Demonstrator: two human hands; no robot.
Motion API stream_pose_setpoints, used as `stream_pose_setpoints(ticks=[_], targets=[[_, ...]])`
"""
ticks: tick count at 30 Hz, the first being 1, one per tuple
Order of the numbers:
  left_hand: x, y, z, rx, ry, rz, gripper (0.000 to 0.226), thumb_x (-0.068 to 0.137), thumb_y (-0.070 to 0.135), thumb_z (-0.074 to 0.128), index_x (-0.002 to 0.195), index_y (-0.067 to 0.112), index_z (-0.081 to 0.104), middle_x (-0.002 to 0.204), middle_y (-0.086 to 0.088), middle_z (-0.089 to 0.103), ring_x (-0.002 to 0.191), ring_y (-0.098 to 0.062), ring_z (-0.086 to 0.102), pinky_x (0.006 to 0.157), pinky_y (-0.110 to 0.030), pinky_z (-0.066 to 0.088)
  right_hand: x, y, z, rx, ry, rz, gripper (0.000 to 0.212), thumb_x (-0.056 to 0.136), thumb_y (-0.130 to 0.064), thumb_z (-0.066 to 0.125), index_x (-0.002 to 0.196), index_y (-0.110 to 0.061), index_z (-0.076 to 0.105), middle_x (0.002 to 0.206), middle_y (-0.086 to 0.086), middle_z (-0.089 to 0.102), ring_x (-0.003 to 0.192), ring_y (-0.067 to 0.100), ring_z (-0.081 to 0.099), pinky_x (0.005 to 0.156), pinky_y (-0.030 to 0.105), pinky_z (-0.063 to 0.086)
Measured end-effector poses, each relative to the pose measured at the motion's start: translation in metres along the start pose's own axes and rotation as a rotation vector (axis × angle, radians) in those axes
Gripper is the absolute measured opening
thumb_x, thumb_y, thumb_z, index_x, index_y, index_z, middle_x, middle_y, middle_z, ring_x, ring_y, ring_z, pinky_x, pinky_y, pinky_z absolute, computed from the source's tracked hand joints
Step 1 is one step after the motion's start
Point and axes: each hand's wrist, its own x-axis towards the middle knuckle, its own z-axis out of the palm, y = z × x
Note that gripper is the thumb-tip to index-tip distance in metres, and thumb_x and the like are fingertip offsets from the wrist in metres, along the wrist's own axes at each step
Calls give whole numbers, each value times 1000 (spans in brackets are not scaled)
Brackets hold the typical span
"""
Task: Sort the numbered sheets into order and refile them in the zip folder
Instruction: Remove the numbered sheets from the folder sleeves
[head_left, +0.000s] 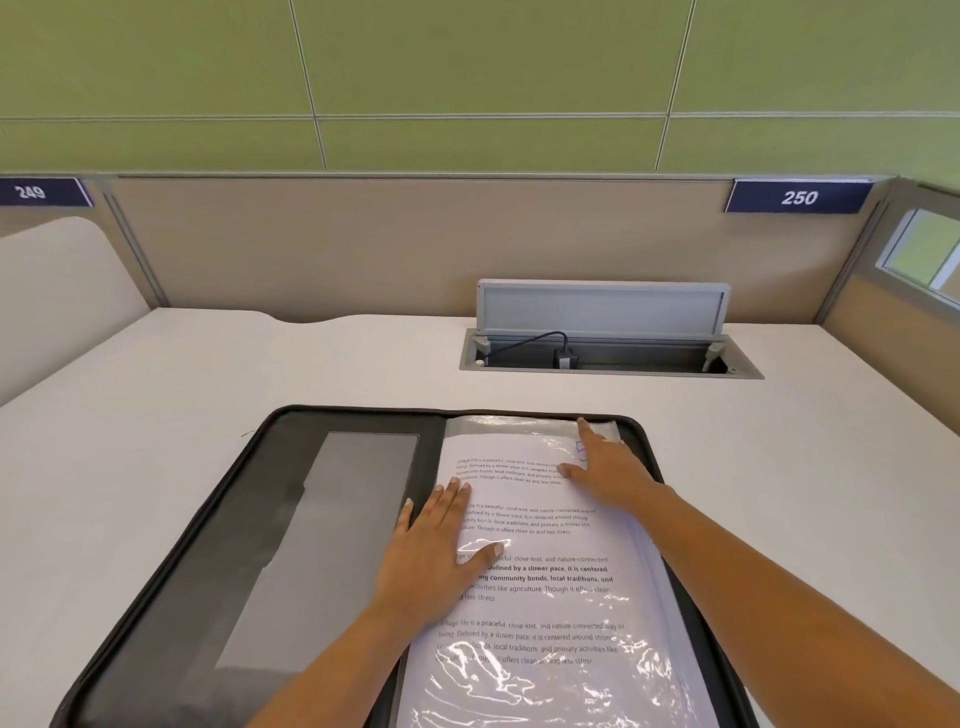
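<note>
A black zip folder (171, 561) lies open on the desk, its left inner flap showing a grey pocket. On its right half sits a stack of printed sheets in clear plastic sleeves (545, 613); a handwritten purple number near the top right corner is partly hidden. My left hand (441, 551) rests flat with straight fingers on the left edge of the top sleeve, near the spine. My right hand (608, 473) lies flat on the upper right of the sheet, its forefinger stretched toward the top corner.
The white desk (208, 374) runs back to a beige partition. A recessed cable box (608, 353) with its grey lid raised sits behind the folder. Number plates 249 and 250 hang on the partition. A side panel stands at right.
</note>
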Motion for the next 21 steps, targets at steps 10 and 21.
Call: stream_pose_setpoints(ticks=[10,21], targets=[[0,0,0,6,3,-4,121,49,89,-25,151,27,-6,158,13,-6,145,-5,-5,114,-30,-11,9,-8,-11,-73,83,-127,61,88,-28,61,143,-18,35,124,5,55,116,21,48,96,32,41],[1,-1,1,3,25,7,118,52,88,-22,151,27,-4,158,13,-5,145,-5,-4,114,-30,-10,29,-46,-32,-30,74,-213,32,94,-38,51,106,-10,58,100,6,63,95,23,57,83,31,41]])
